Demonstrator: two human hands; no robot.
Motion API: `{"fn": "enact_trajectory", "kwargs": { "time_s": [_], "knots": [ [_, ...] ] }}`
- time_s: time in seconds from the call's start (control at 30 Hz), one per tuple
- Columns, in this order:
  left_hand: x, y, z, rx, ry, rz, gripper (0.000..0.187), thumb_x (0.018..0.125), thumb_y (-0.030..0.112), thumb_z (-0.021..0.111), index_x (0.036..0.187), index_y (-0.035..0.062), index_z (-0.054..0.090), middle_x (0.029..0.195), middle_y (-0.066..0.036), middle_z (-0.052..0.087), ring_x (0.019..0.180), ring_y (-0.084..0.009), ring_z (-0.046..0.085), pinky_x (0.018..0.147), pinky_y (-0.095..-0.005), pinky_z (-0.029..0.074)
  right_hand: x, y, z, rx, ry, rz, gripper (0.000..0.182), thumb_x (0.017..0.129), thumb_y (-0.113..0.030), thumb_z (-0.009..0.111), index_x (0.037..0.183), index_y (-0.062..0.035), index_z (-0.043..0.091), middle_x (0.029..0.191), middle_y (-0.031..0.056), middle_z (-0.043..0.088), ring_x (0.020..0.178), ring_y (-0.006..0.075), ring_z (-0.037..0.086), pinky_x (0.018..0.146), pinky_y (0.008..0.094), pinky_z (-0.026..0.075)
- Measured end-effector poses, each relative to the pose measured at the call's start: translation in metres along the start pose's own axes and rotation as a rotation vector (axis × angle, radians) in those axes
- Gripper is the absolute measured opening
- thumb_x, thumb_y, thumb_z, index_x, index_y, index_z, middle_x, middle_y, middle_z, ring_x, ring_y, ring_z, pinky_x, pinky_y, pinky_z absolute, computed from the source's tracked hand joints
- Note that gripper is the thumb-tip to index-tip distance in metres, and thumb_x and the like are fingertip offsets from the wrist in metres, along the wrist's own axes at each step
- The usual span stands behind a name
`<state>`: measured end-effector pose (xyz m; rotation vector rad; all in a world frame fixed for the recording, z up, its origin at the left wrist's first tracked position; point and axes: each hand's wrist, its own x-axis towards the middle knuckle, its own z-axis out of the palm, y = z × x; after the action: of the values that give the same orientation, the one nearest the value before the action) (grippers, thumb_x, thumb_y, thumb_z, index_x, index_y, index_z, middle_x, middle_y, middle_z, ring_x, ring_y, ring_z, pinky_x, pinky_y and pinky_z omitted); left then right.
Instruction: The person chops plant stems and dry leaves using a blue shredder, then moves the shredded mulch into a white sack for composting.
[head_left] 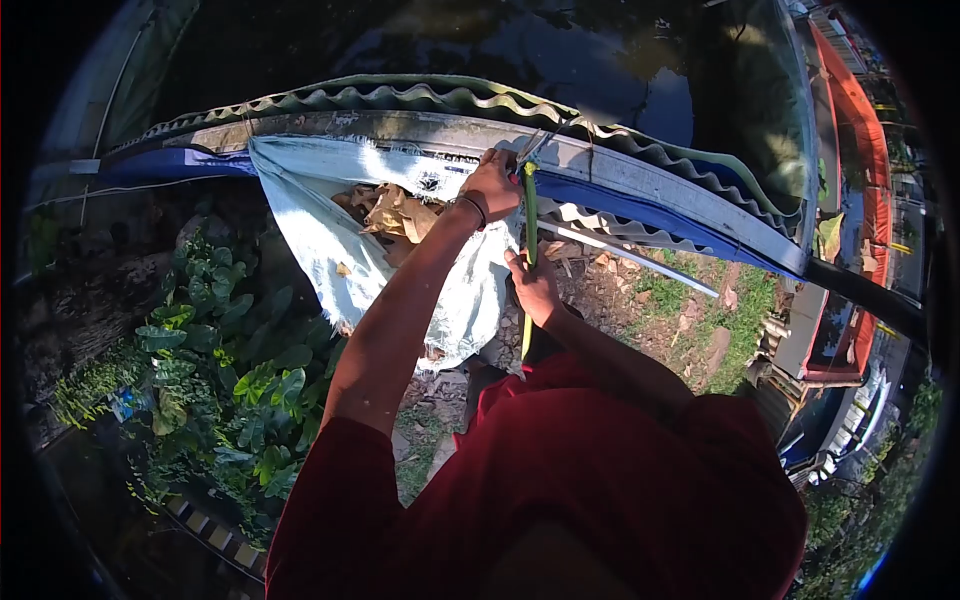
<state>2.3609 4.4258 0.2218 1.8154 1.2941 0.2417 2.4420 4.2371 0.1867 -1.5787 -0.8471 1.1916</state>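
Observation:
My left hand [490, 186], with a dark band at the wrist, is at the rail [420, 133] by the upper right corner of a white woven sack [305, 205]. Its fingers are curled closed, and what they grip is hidden. Lower down, my right hand [537, 287] is closed round a long green stalk [531, 215], which runs upright past the left hand's fingertips. Dry brown leaves [398, 213] fill the sack's open mouth. Some string [540, 143] is tied at the rail just right of my left hand.
Beyond the rail, wavy corrugated sheets [440, 97] edge dark water [640, 90]. A white pole [630, 261] slants to the right below the rail. Leafy plants [235, 365] grow at left. An orange-rimmed basin [870, 180] stands at far right.

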Motion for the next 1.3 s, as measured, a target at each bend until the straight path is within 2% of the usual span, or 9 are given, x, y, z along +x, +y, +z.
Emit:
{"fn": "enact_trajectory", "kwargs": {
  "time_s": [0.2, 0.6, 0.73, 0.8, 0.87, 1.07, 1.13, 1.2, 1.3],
  "knots": [
    [-0.013, 0.009, 0.003, 0.379, -0.025, -0.136, 0.062, 0.087, 0.039, 0.059, 0.136, 0.0033, 0.045, 0.143, -0.021, 0.048, 0.118, -0.0365, 0.061, 0.101, -0.0458, 0.05, 0.05, -0.022, -0.026, 0.384, -0.003, 0.354, 0.024, 0.096, -0.029, 0.069, 0.094, -0.0146, 0.05, 0.057, -0.0071, 0.038, 0.04, 0.0035, 0.032, 0.037, 0.0233, 0.022],
    [-0.08, -0.03, 0.016, 0.048, -0.054, -0.138, 0.051, 0.086, 0.049, 0.064, 0.111, 0.0044, 0.069, 0.099, -0.021, 0.072, 0.095, -0.0383, 0.069, 0.085, -0.0447, 0.053, 0.081, -0.042, 0.003, 0.513, -0.067, 0.375, 0.028, 0.101, -0.042, 0.058, 0.092, -0.0161, 0.053, 0.058, -0.0063, 0.042, 0.043, 0.0063, 0.038, 0.041, 0.0254, 0.031],
    [-0.137, -0.042, 0.018, -0.179, 0.045, -0.181, 0.039, 0.086, 0.036, 0.068, 0.101, 0.0003, 0.069, 0.082, -0.016, 0.069, 0.074, -0.0242, 0.065, 0.072, -0.038, 0.051, 0.031, -0.018, 0.025, 0.519, -0.014, 0.431, 0.023, 0.103, -0.035, 0.056, 0.093, -0.0137, 0.052, 0.064, -0.0032, 0.049, 0.047, 0.008, 0.046, 0.042, 0.0252, 0.036],
    [-0.174, -0.047, 0.006, -0.264, 0.006, -0.165, 0.033, 0.082, 0.029, 0.069, 0.096, -0.0017, 0.068, 0.076, -0.014, 0.067, 0.07, -0.0198, 0.061, 0.069, -0.0368, 0.048, -0.022, 0.028, 0.052, -0.012, 0.028, -0.567, 0.014, 0.103, -0.023, 0.052, 0.096, -0.0112, 0.051, 0.063, -0.0028, 0.048, 0.047, 0.0079, 0.045, 0.04, 0.0254, 0.034],
    [-0.217, -0.072, 0.007, -0.304, 0.043, -0.039, 0.029, 0.08, 0.023, 0.07, 0.091, -0.004, 0.066, 0.069, -0.013, 0.063, 0.067, -0.0158, 0.057, 0.065, -0.0348, 0.046, -0.074, -0.02, 0.06, 0.366, -0.112, 0.561, 0.006, 0.102, -0.013, 0.05, 0.104, -0.0084, 0.054, 0.069, -0.0019, 0.05, 0.049, 0.006, 0.043, 0.042, 0.0245, 0.034],
    [-0.286, -0.131, -0.009, -0.307, 0.089, -0.251, 0.036, 0.084, 0.029, 0.069, 0.099, -0.0031, 0.064, 0.077, -0.015, 0.063, 0.071, -0.0208, 0.057, 0.068, -0.0382, 0.046, -0.07, 0.06, 0.088, 0.417, -0.332, 0.148, 0.018, 0.103, -0.015, 0.055, 0.119, -0.0065, 0.056, 0.076, -0.0042, 0.049, 0.054, 0.0024, 0.039, 0.046, 0.0207, 0.032],
    [-0.286, -0.132, -0.033, -0.109, -0.018, -0.266, 0.04, 0.083, 0.032, 0.069, 0.104, -0.0019, 0.064, 0.089, -0.018, 0.067, 0.081, -0.0292, 0.062, 0.075, -0.041, 0.048, -0.042, 0.061, 0.082, 0.15, -0.264, 0.152, 0.027, 0.102, -0.028, 0.062, 0.108, -0.0016, 0.062, 0.085, 0.0003, 0.061, 0.076, 0.0084, 0.055, 0.07, 0.0254, 0.045],
    [-0.29, -0.13, -0.059, -0.076, 0.06, -0.205, 0.048, 0.083, 0.042, 0.068, 0.111, 0.0033, 0.067, 0.104, -0.018, 0.069, 0.096, -0.0378, 0.066, 0.085, -0.0444, 0.051, -0.028, 0.011, 0.064, -0.115, -0.156, 0.031, 0.039, 0.102, -0.04, 0.059, 0.104, -0.0005, 0.064, 0.092, 0.0035, 0.066, 0.085, 0.0109, 0.057, 0.079, 0.0278, 0.045],
    [-0.296, -0.129, -0.116, -0.241, 0.223, -0.266, 0.049, 0.089, 0.04, 0.067, 0.118, 0.0014, 0.066, 0.108, -0.017, 0.069, 0.099, -0.0324, 0.066, 0.088, -0.0385, 0.05, -0.006, -0.072, 0.054, -0.072, -0.014, 0.22, 0.047, 0.101, -0.044, 0.059, 0.112, 0.0013, 0.064, 0.096, 0.004, 0.067, 0.084, 0.0119, 0.056, 0.079, 0.0274, 0.044]
  ]
}}
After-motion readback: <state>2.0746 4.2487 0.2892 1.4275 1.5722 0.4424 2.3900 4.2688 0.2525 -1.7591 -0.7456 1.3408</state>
